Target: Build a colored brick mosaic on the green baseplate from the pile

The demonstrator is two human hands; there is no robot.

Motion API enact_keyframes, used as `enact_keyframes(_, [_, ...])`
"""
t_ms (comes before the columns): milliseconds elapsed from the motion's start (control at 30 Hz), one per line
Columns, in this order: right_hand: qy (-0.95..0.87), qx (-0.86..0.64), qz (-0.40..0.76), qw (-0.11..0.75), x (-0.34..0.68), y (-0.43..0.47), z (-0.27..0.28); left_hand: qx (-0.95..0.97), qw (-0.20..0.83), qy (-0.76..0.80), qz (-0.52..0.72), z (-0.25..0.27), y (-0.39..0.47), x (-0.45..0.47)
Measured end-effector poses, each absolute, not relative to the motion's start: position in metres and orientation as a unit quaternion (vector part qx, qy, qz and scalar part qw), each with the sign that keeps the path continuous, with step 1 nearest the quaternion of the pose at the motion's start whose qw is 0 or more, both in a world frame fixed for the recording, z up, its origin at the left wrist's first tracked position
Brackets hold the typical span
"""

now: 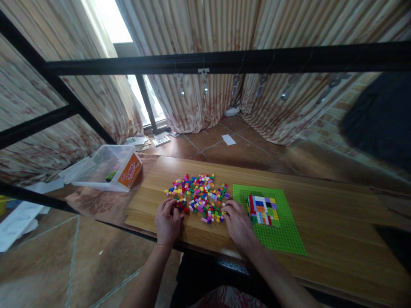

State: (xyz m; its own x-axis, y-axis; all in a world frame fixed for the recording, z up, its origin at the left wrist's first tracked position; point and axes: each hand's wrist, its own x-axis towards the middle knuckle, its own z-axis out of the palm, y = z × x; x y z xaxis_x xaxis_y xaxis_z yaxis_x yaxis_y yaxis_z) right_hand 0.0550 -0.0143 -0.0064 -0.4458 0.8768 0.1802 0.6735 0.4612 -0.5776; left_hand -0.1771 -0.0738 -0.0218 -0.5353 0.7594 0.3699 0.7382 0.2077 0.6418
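A loose heap of small multicoloured toy bricks [201, 194] lies spread on the wooden board. At the heap's lower left edge is my left hand [168, 220], its fingers curled down by a few bricks; what they hold, if anything, is hidden. My right hand [239, 220] reaches in at the right edge, fingers bent together against the bricks, their grip too small to make out. Just beyond it sits a green baseplate [289, 233], bearing a low block built of coloured bricks [263, 210].
The wooden board [330, 222] rests on a low table. A clear plastic box [107, 169] with an orange label stands at the left. Black metal bars [224, 61] cross in front of long curtains [205, 25]. Papers [228, 139] lie on the tiled floor.
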Motion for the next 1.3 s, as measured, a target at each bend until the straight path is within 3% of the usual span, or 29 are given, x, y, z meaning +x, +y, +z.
enact_keyframes(167, [-0.787, -0.475, 0.251, 0.305, 0.054, -0.016, 0.01, 0.485, 0.008, 0.775, 0.404, -0.022, -0.073, -0.178])
enact_keyframes(333, [-0.709, -0.469, 0.369, 0.376, 0.07, -0.04, 0.025, 0.487, -0.008, 0.78, 0.394, -0.024, -0.072, -0.181])
enact_keyframes(733, [-0.257, -0.509, 0.604, 0.557, 0.175, -0.035, 0.018, 0.49, -0.023, 0.795, 0.358, -0.021, -0.07, -0.183])
enact_keyframes(1067, [-0.219, -0.498, 0.614, 0.572, 0.19, -0.01, 0.009, 0.506, -0.028, 0.791, 0.342, -0.023, -0.068, -0.188])
enact_keyframes(1300, [-0.347, -0.553, 0.532, 0.539, 0.188, -0.006, -0.003, 0.505, -0.031, 0.796, 0.332, -0.02, -0.068, -0.186])
